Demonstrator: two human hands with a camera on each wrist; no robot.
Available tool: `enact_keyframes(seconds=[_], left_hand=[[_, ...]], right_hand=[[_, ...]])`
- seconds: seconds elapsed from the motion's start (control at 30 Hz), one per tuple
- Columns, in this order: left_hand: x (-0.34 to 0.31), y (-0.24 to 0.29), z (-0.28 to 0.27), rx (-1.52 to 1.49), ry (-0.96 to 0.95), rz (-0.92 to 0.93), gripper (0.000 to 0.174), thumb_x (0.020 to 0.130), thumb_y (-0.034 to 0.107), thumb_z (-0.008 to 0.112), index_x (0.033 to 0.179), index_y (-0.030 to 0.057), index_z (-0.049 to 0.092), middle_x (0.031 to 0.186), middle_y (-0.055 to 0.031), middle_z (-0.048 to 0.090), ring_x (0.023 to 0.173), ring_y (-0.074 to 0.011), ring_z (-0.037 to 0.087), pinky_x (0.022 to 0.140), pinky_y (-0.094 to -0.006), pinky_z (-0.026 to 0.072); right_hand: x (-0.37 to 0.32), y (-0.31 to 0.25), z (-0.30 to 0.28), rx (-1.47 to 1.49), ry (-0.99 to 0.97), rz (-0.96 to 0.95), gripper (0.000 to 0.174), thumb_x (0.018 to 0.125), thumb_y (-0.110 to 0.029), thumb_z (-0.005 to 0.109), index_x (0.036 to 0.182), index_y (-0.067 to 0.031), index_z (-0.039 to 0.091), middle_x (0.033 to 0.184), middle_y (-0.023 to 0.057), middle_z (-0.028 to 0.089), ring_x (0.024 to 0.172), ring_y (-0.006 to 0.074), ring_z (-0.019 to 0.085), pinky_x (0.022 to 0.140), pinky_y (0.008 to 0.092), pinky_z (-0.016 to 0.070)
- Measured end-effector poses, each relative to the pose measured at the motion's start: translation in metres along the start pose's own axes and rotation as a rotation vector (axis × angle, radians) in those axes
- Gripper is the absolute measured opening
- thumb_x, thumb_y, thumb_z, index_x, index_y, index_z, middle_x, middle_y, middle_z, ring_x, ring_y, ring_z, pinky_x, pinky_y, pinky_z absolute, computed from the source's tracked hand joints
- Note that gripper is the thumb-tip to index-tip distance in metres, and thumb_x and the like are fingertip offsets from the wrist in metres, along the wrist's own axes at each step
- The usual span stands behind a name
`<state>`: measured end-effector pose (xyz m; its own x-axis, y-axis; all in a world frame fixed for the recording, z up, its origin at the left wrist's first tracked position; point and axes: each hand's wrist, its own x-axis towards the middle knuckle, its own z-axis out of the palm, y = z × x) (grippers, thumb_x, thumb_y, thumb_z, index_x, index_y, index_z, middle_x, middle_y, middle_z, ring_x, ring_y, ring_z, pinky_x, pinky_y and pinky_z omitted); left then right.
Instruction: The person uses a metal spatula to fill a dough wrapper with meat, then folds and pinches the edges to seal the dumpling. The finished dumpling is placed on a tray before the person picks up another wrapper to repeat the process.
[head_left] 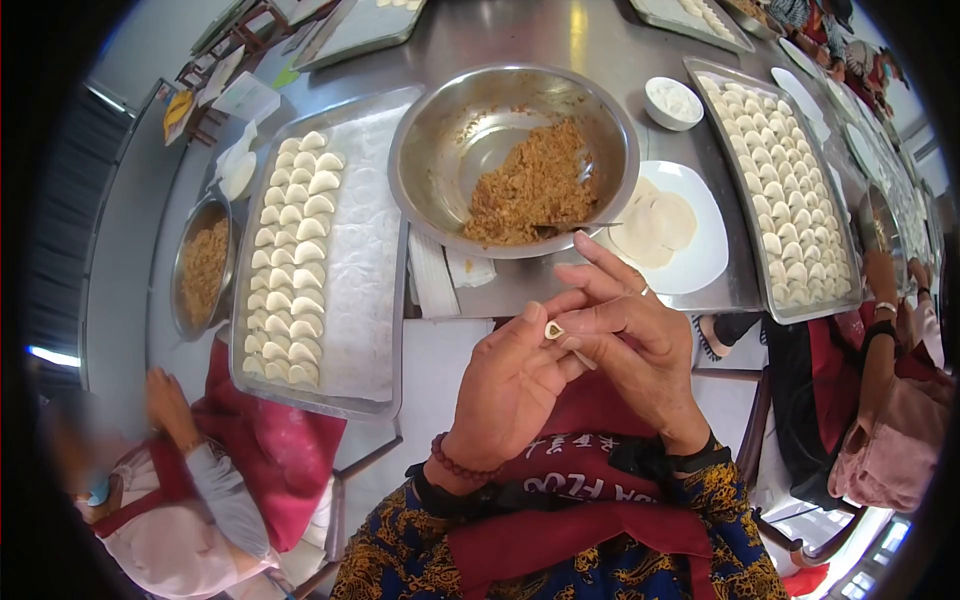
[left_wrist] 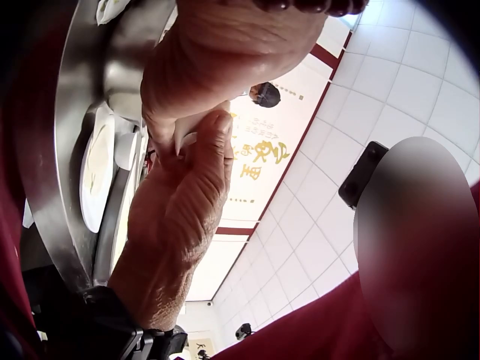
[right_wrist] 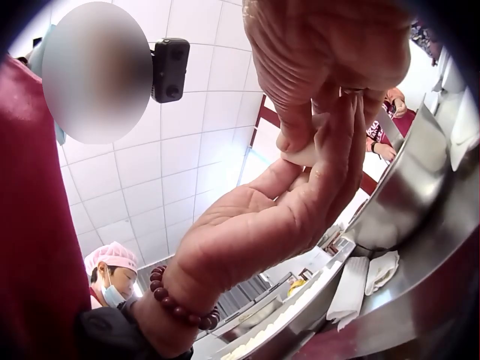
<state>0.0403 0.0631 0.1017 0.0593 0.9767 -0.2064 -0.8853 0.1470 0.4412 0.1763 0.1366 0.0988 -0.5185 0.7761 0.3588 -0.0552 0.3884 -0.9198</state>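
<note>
Both hands meet in front of the apron, holding a small folded dumpling (head_left: 553, 330) of pale dough; its end shows a small opening. My left hand (head_left: 505, 385) grips it from one side, thumb up against the dough. From the other side my right hand (head_left: 635, 355) pinches the edge between thumb and index finger, the other fingers raised. In the right wrist view, white dough (right_wrist: 300, 156) shows between the fingers. Just beyond the hands stands a big steel bowl (head_left: 405, 170) of brown minced filling (head_left: 530, 190), with a spoon (head_left: 585, 225) in it. Flat round wrappers (head_left: 655, 225) lie on a white plate (head_left: 705, 255).
To the left, a metal tray (head_left: 375, 350) bears rows of folded dumplings (head_left: 290, 270); another full tray (head_left: 850, 305) lies at right. A small white bowl (head_left: 674, 103) of white powder stands behind the plate. Folded white cloths (head_left: 435, 275) lie by the bowl. People sit on both sides.
</note>
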Motion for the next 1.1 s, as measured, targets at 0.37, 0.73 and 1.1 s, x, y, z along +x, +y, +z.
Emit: enact_keyframes(seconds=[0.37,0.73,1.1], left_hand=[[0.002,-0.003,-0.005,0.001,0.025,-0.042,0.052,0.108,0.032,0.029,0.143,-0.0062,0.034,0.142,-0.0174,0.046,0.131,-0.0267,0.046,0.11,-0.0466,0.0363],[-0.001,0.005,-0.005,0.178,0.098,-0.044,0.038,0.104,0.017,0.044,0.132,-0.008,0.048,0.136,-0.0179,0.052,0.121,-0.0266,0.055,0.101,-0.051,0.0464],[0.006,0.005,-0.006,0.043,0.044,-0.129,0.056,0.107,0.041,0.031,0.136,-0.0063,0.04,0.133,-0.0166,0.052,0.119,-0.0237,0.055,0.104,-0.045,0.0447]], right_hand=[[-0.001,0.002,0.001,0.053,-0.008,0.099,0.012,0.079,-0.003,0.074,0.09,-0.0069,0.072,0.121,0.0119,0.068,0.138,0.0313,0.044,0.106,0.0393,0.0414],[-0.001,0.002,0.003,0.104,-0.009,0.169,0.02,0.077,0.0,0.077,0.092,-0.0051,0.064,0.126,0.0161,0.064,0.139,0.0301,0.042,0.096,0.036,0.0501],[-0.005,0.01,-0.004,0.046,-0.11,0.114,0.019,0.079,0.005,0.072,0.096,-0.0026,0.071,0.121,0.0154,0.067,0.137,0.0299,0.044,0.101,0.0383,0.0484]])
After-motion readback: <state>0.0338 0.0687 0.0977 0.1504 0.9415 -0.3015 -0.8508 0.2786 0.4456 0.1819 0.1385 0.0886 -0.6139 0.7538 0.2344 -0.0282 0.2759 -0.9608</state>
